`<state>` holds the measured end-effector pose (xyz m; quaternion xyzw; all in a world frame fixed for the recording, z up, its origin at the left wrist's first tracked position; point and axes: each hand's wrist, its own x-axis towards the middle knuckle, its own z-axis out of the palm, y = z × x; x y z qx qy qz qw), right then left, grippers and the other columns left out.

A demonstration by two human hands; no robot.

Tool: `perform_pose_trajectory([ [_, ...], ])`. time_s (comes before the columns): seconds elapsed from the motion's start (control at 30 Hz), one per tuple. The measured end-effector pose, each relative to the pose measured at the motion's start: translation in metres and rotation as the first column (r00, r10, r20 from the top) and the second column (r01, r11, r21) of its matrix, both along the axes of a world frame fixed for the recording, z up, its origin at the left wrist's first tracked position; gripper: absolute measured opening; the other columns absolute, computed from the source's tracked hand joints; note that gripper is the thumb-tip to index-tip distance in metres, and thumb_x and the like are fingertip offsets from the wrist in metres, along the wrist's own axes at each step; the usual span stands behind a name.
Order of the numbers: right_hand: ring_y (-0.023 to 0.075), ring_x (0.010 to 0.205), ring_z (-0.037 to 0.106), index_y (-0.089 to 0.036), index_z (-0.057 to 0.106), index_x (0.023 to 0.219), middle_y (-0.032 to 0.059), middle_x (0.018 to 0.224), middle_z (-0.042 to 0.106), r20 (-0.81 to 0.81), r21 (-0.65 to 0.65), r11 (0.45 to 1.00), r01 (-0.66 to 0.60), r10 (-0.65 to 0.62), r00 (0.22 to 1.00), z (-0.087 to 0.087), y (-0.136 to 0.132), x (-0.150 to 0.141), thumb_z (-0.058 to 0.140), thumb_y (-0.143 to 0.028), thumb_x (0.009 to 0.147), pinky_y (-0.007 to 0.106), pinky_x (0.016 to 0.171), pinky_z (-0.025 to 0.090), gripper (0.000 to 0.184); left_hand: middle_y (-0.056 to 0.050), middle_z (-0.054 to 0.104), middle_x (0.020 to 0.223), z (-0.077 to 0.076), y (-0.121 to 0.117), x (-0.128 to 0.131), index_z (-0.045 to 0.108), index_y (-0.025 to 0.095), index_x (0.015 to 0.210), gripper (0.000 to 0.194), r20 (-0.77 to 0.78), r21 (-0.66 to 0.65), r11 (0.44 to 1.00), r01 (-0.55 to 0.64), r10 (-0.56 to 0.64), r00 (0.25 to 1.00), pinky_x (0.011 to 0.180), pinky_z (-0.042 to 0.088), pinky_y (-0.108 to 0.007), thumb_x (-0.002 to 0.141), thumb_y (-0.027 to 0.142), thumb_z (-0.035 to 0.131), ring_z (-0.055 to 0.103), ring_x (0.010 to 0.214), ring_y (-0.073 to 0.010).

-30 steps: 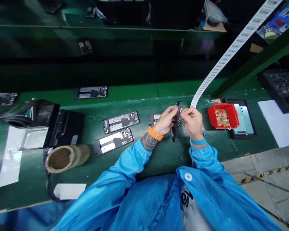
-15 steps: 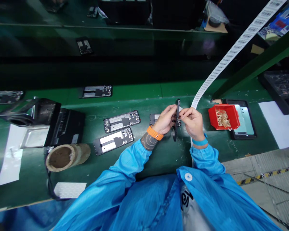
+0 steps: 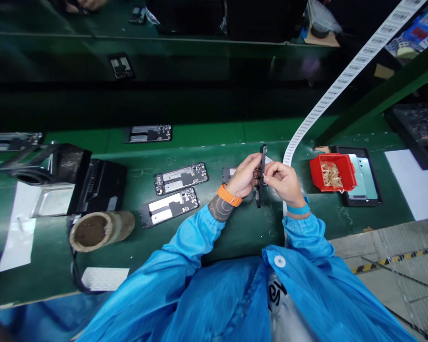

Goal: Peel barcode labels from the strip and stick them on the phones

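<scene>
My left hand [image 3: 244,177] is closed round an opened phone [image 3: 262,176] and holds it up on edge over the bench. My right hand [image 3: 284,180] is closed in a pinch against the phone's right face; whatever lies between those fingertips is too small to make out. Left of my hands, two more opened phones lie flat, an upper phone frame [image 3: 181,178] and a lower phone frame [image 3: 170,207], silver plates and circuit boards showing. Part of another phone frame [image 3: 228,175] peeks out behind my left hand.
A red bin [image 3: 332,173] of tan strips stands right, beside a black tray [image 3: 374,197] with pale green phone covers. A barcode label strip [image 3: 328,99] hangs down behind my right hand. Left are a black device [image 3: 102,187] and a cardboard tube [image 3: 119,225]. Phone frames [image 3: 150,133] lie along the green strip behind.
My right hand has shifted slightly down along the phone. Phone frames on the near green strip have moved right; one farther back moved slightly left. Another person's hand now shows at top left.
</scene>
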<state>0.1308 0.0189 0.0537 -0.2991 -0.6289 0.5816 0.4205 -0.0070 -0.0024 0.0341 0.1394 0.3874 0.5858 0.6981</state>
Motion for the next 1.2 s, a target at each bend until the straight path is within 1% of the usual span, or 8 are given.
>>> perform_pose_trajectory([
  [0.23,0.0145,0.063,0.054,-0.022,0.059,0.068,-0.0012,0.068,0.061,-0.014,-0.063,0.998,-0.002,0.001,1.0,-0.001,0.0,0.001,0.083,-0.045,0.074,0.031,0.064,0.048,0.034,0.001,0.063,0.08,0.001,-0.001,0.0,0.069,0.019,0.101,0.024,-0.033,0.031,0.999,0.015,-0.014,0.999,0.063,0.049,-0.02,0.088,0.038,0.074,0.06,0.065,-0.0081],
  [0.4,0.0138,0.062,0.054,-0.022,0.059,0.069,-0.0016,0.069,0.061,-0.074,-0.074,0.997,-0.019,0.014,0.997,-0.003,0.0,0.001,0.082,-0.038,0.076,0.029,0.062,0.047,0.029,0.001,0.064,0.08,0.003,-0.002,0.0,0.069,0.018,0.1,0.024,-0.025,0.026,1.0,0.012,-0.012,1.0,0.059,0.047,-0.019,0.088,0.038,0.075,0.06,0.065,-0.0082],
  [0.63,0.0133,0.062,0.053,-0.021,0.057,0.069,-0.0013,0.07,0.06,-0.068,-0.088,0.996,-0.012,0.006,0.998,-0.009,0.0,0.002,0.08,-0.041,0.077,0.03,0.063,0.046,0.032,0.002,0.062,0.075,0.002,-0.002,0.0,0.068,0.019,0.102,0.028,-0.023,0.026,0.999,0.023,-0.023,0.999,0.054,0.045,-0.02,0.086,0.04,0.076,0.059,0.06,-0.009],
  [0.73,0.0135,0.062,0.052,-0.021,0.057,0.068,-0.0012,0.071,0.06,-0.053,-0.093,0.996,-0.009,0.004,0.999,-0.012,0.0,0.003,0.081,-0.042,0.077,0.03,0.063,0.046,0.033,0.002,0.062,0.075,0.0,-0.002,0.0,0.067,0.019,0.103,0.03,-0.017,0.036,0.999,0.032,-0.031,0.999,0.054,0.046,-0.021,0.086,0.041,0.076,0.059,0.06,-0.0093],
  [0.83,0.0137,0.063,0.052,-0.021,0.056,0.067,-0.001,0.072,0.059,-0.068,-0.107,0.994,-0.026,0.019,0.998,-0.013,0.0,0.004,0.08,-0.039,0.078,0.03,0.064,0.045,0.032,0.002,0.062,0.075,0.001,-0.001,-0.001,0.066,0.018,0.103,0.03,-0.015,0.027,0.999,0.038,-0.038,0.999,0.053,0.047,-0.021,0.086,0.04,0.076,0.06,0.059,-0.0098],
  [0.93,0.0139,0.066,0.052,-0.02,0.058,0.065,-0.0007,0.072,0.059,-0.09,-0.132,0.989,-0.061,0.049,0.995,-0.011,0.0,0.005,0.079,-0.035,0.078,0.029,0.065,0.043,0.029,0.002,0.061,0.073,0.006,-0.002,-0.002,0.065,0.019,0.104,0.029,-0.022,0.009,0.998,0.057,-0.056,0.998,0.051,0.047,-0.022,0.087,0.04,0.074,0.059,0.057,-0.0105],
  [1.07,0.0142,0.064,0.052,-0.02,0.059,0.061,-0.0012,0.066,0.058,-0.113,-0.218,0.97,-0.103,0.08,0.99,-0.004,0.001,0.005,0.081,-0.033,0.071,0.029,0.063,0.042,0.028,0.002,0.06,0.075,0.012,-0.003,-0.002,0.063,0.019,0.103,0.027,-0.033,0.003,0.994,0.109,-0.109,0.994,0.048,0.047,-0.024,0.088,0.039,0.072,0.059,0.055,-0.0116],
  [1.2,0.0138,0.06,0.054,-0.02,0.06,0.059,-0.0016,0.063,0.059,-0.107,-0.274,0.957,-0.099,0.072,0.992,0.002,0.001,0.004,0.083,-0.034,0.068,0.029,0.061,0.042,0.028,0.003,0.059,0.069,0.014,-0.003,0.0,0.06,0.018,0.094,0.022,-0.021,0.035,0.995,0.091,-0.09,0.996,0.048,0.048,-0.025,0.087,0.035,0.073,0.057,0.052,-0.012],
])
